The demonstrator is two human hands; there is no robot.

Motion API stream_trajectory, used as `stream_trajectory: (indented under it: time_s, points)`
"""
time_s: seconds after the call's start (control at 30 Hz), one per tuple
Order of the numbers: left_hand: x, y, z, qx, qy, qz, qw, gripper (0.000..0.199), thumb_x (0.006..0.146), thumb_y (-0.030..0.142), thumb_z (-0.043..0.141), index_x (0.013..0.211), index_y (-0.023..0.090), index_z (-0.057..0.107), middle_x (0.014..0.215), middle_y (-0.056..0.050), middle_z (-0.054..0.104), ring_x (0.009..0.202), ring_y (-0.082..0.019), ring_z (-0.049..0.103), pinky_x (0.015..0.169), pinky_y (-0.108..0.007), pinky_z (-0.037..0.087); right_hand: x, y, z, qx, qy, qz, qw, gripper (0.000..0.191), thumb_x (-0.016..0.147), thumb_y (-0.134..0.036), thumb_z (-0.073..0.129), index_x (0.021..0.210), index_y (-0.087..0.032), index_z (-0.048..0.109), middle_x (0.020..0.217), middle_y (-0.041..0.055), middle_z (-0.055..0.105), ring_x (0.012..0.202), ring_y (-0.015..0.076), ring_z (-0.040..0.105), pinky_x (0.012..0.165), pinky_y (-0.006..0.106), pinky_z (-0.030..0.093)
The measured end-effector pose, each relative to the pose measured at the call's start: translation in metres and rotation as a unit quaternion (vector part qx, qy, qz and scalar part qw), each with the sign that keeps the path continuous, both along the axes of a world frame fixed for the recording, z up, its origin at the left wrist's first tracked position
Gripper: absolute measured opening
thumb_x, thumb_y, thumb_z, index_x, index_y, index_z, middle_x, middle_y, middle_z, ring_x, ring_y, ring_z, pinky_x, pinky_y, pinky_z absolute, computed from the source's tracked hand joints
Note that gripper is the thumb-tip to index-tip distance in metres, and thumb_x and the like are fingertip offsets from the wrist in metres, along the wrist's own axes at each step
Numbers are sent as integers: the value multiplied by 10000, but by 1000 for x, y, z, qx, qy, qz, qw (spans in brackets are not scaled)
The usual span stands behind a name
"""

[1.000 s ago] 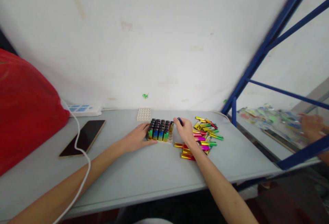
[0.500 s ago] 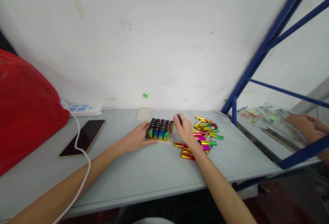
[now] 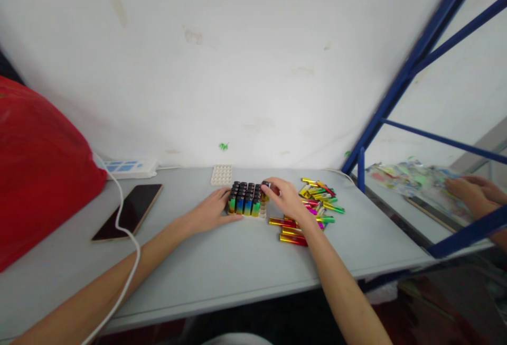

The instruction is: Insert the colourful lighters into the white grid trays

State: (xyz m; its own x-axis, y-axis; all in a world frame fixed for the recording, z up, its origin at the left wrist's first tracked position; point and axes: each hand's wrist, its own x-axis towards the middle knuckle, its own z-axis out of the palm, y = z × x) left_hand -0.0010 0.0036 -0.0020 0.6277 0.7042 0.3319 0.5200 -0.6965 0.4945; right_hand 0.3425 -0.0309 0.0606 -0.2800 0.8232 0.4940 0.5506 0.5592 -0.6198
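Observation:
Rows of upright lighters (image 3: 244, 201) with black tops and shiny blue, green and gold bodies stand in a pale tray (image 3: 263, 212), whose bare sockets show at the right front. My left hand (image 3: 214, 211) lies against the tray's left side, thumb stretched along its front edge, fingers apart. At the right rear corner, my right hand (image 3: 282, 195) pinches the black top of a lighter (image 3: 265, 184) in the right column. Right of the tray, a loose pile of shiny gold, red, green and magenta lighters (image 3: 293, 231) lies partly under my right wrist.
A second pale socketed tray (image 3: 221, 175) lies near the wall. On the left are a dark phone (image 3: 129, 213), a white cable (image 3: 137, 252), a power strip (image 3: 132, 169) and a red bag (image 3: 43, 170). Beyond the blue frame (image 3: 412, 73), another person's hands (image 3: 471, 193) touch plastic bags.
My right hand has moved slightly left and down onto the tray's right rear corner, with the dark-topped lighter now among the others. My left hand has stayed in place.

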Motion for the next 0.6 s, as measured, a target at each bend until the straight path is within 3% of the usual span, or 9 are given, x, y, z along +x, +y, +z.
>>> stream_trajectory:
  time_s: [0.27, 0.6]
  points:
    - [0, 2, -1, -1, -5, -2, 1000, 884, 1110, 900, 887, 1743, 290, 791, 1773, -180, 802, 1689, -472, 732, 1521, -599, 564, 7, 0, 3, -52, 13, 33, 998, 229, 1169, -495, 864, 1252, -282, 856, 874, -9, 793, 809, 244, 709, 860, 366, 598]
    - [0, 1, -1, 0, -4, 0, 1000, 876, 1113, 881, 895, 1742, 281, 795, 1770, -191, 802, 1687, -481, 732, 1522, -625, 562, 6, -4, 7, -40, 26, 29, 998, 188, 1158, -477, 854, 1166, -291, 835, 837, -14, 788, 780, 238, 708, 848, 358, 590]
